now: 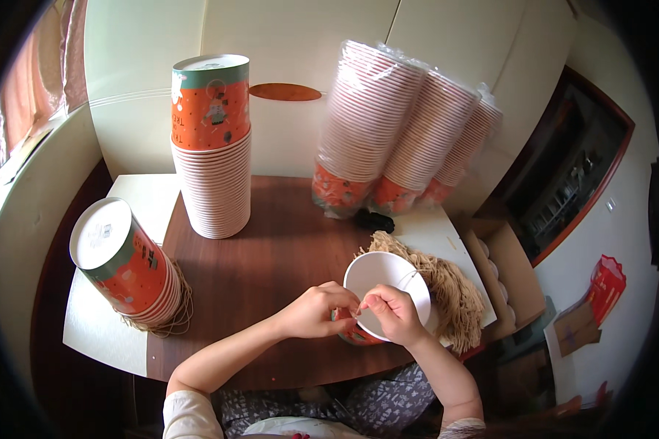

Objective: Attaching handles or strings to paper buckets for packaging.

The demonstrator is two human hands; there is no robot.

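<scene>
A paper bucket (377, 269), white inside and orange outside, stands tilted at the table's near right, its mouth turned up toward me. Over its near rim, my left hand (321, 311) and my right hand (392, 314) come fingertip to fingertip. Both are closed in a pinch on a thin cord, most of which the fingers hide. A strand of cord also shows at the bucket's far right wall. Just right of the bucket lies a thick bundle of tan cords (454, 296), loose and spread along the table edge.
A tall stack of orange-and-green paper buckets (212, 183) stands upside down at the back. At left, a shorter stack (135, 271) has cords hanging round its base. Plastic-wrapped bucket stacks (370, 110) stand back right, beside a black object (374, 221). A cardboard box (516, 271) sits beyond the table's right edge.
</scene>
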